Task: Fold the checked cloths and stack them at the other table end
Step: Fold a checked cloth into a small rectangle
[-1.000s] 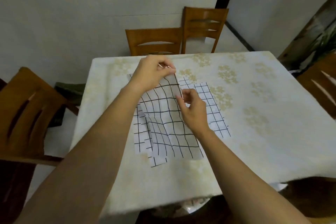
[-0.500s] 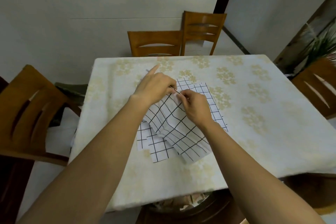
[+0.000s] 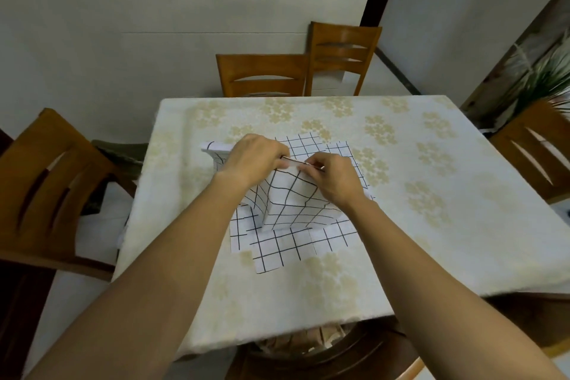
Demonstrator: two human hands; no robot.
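Near the middle of the bench (image 3: 431,241), one checked cloth (image 3: 293,197) is held up by its top edge. Its lower part droops onto more checked cloths (image 3: 277,250), which lie flat and overlapping beneath it. Both hands meet at the raised edge. The left hand (image 3: 253,160) comes in knuckles up, its fingers (image 3: 279,153) curled down over the edge and pinching it. The right hand (image 3: 336,179) is just beside it, finger and thumb nipped on the same edge (a thin pinkish line of hem shows between the two grips). A corner of checked fabric (image 3: 216,148) juts out to the left of the left hand; I cannot tell whether it belongs to the held piece.

Both forearms are bare. They reach in from the lower corners of the view and converge over the cloths, and the hands hide most of the pinched edge. The right wrist covers part of the flat pieces behind it.

A pale tablecloth with faded gold flower clusters covers the bench. Two far chairs (image 3: 262,75) stand at the far side, one behind the other. A left chair (image 3: 46,182) and a right chair (image 3: 533,148) flank the bench, and a near chair (image 3: 324,358) is tucked under the near edge. A dark olive bundle (image 3: 120,151) lies between the left chair and the bench, and spiky plant leaves (image 3: 549,77) show at the upper right.
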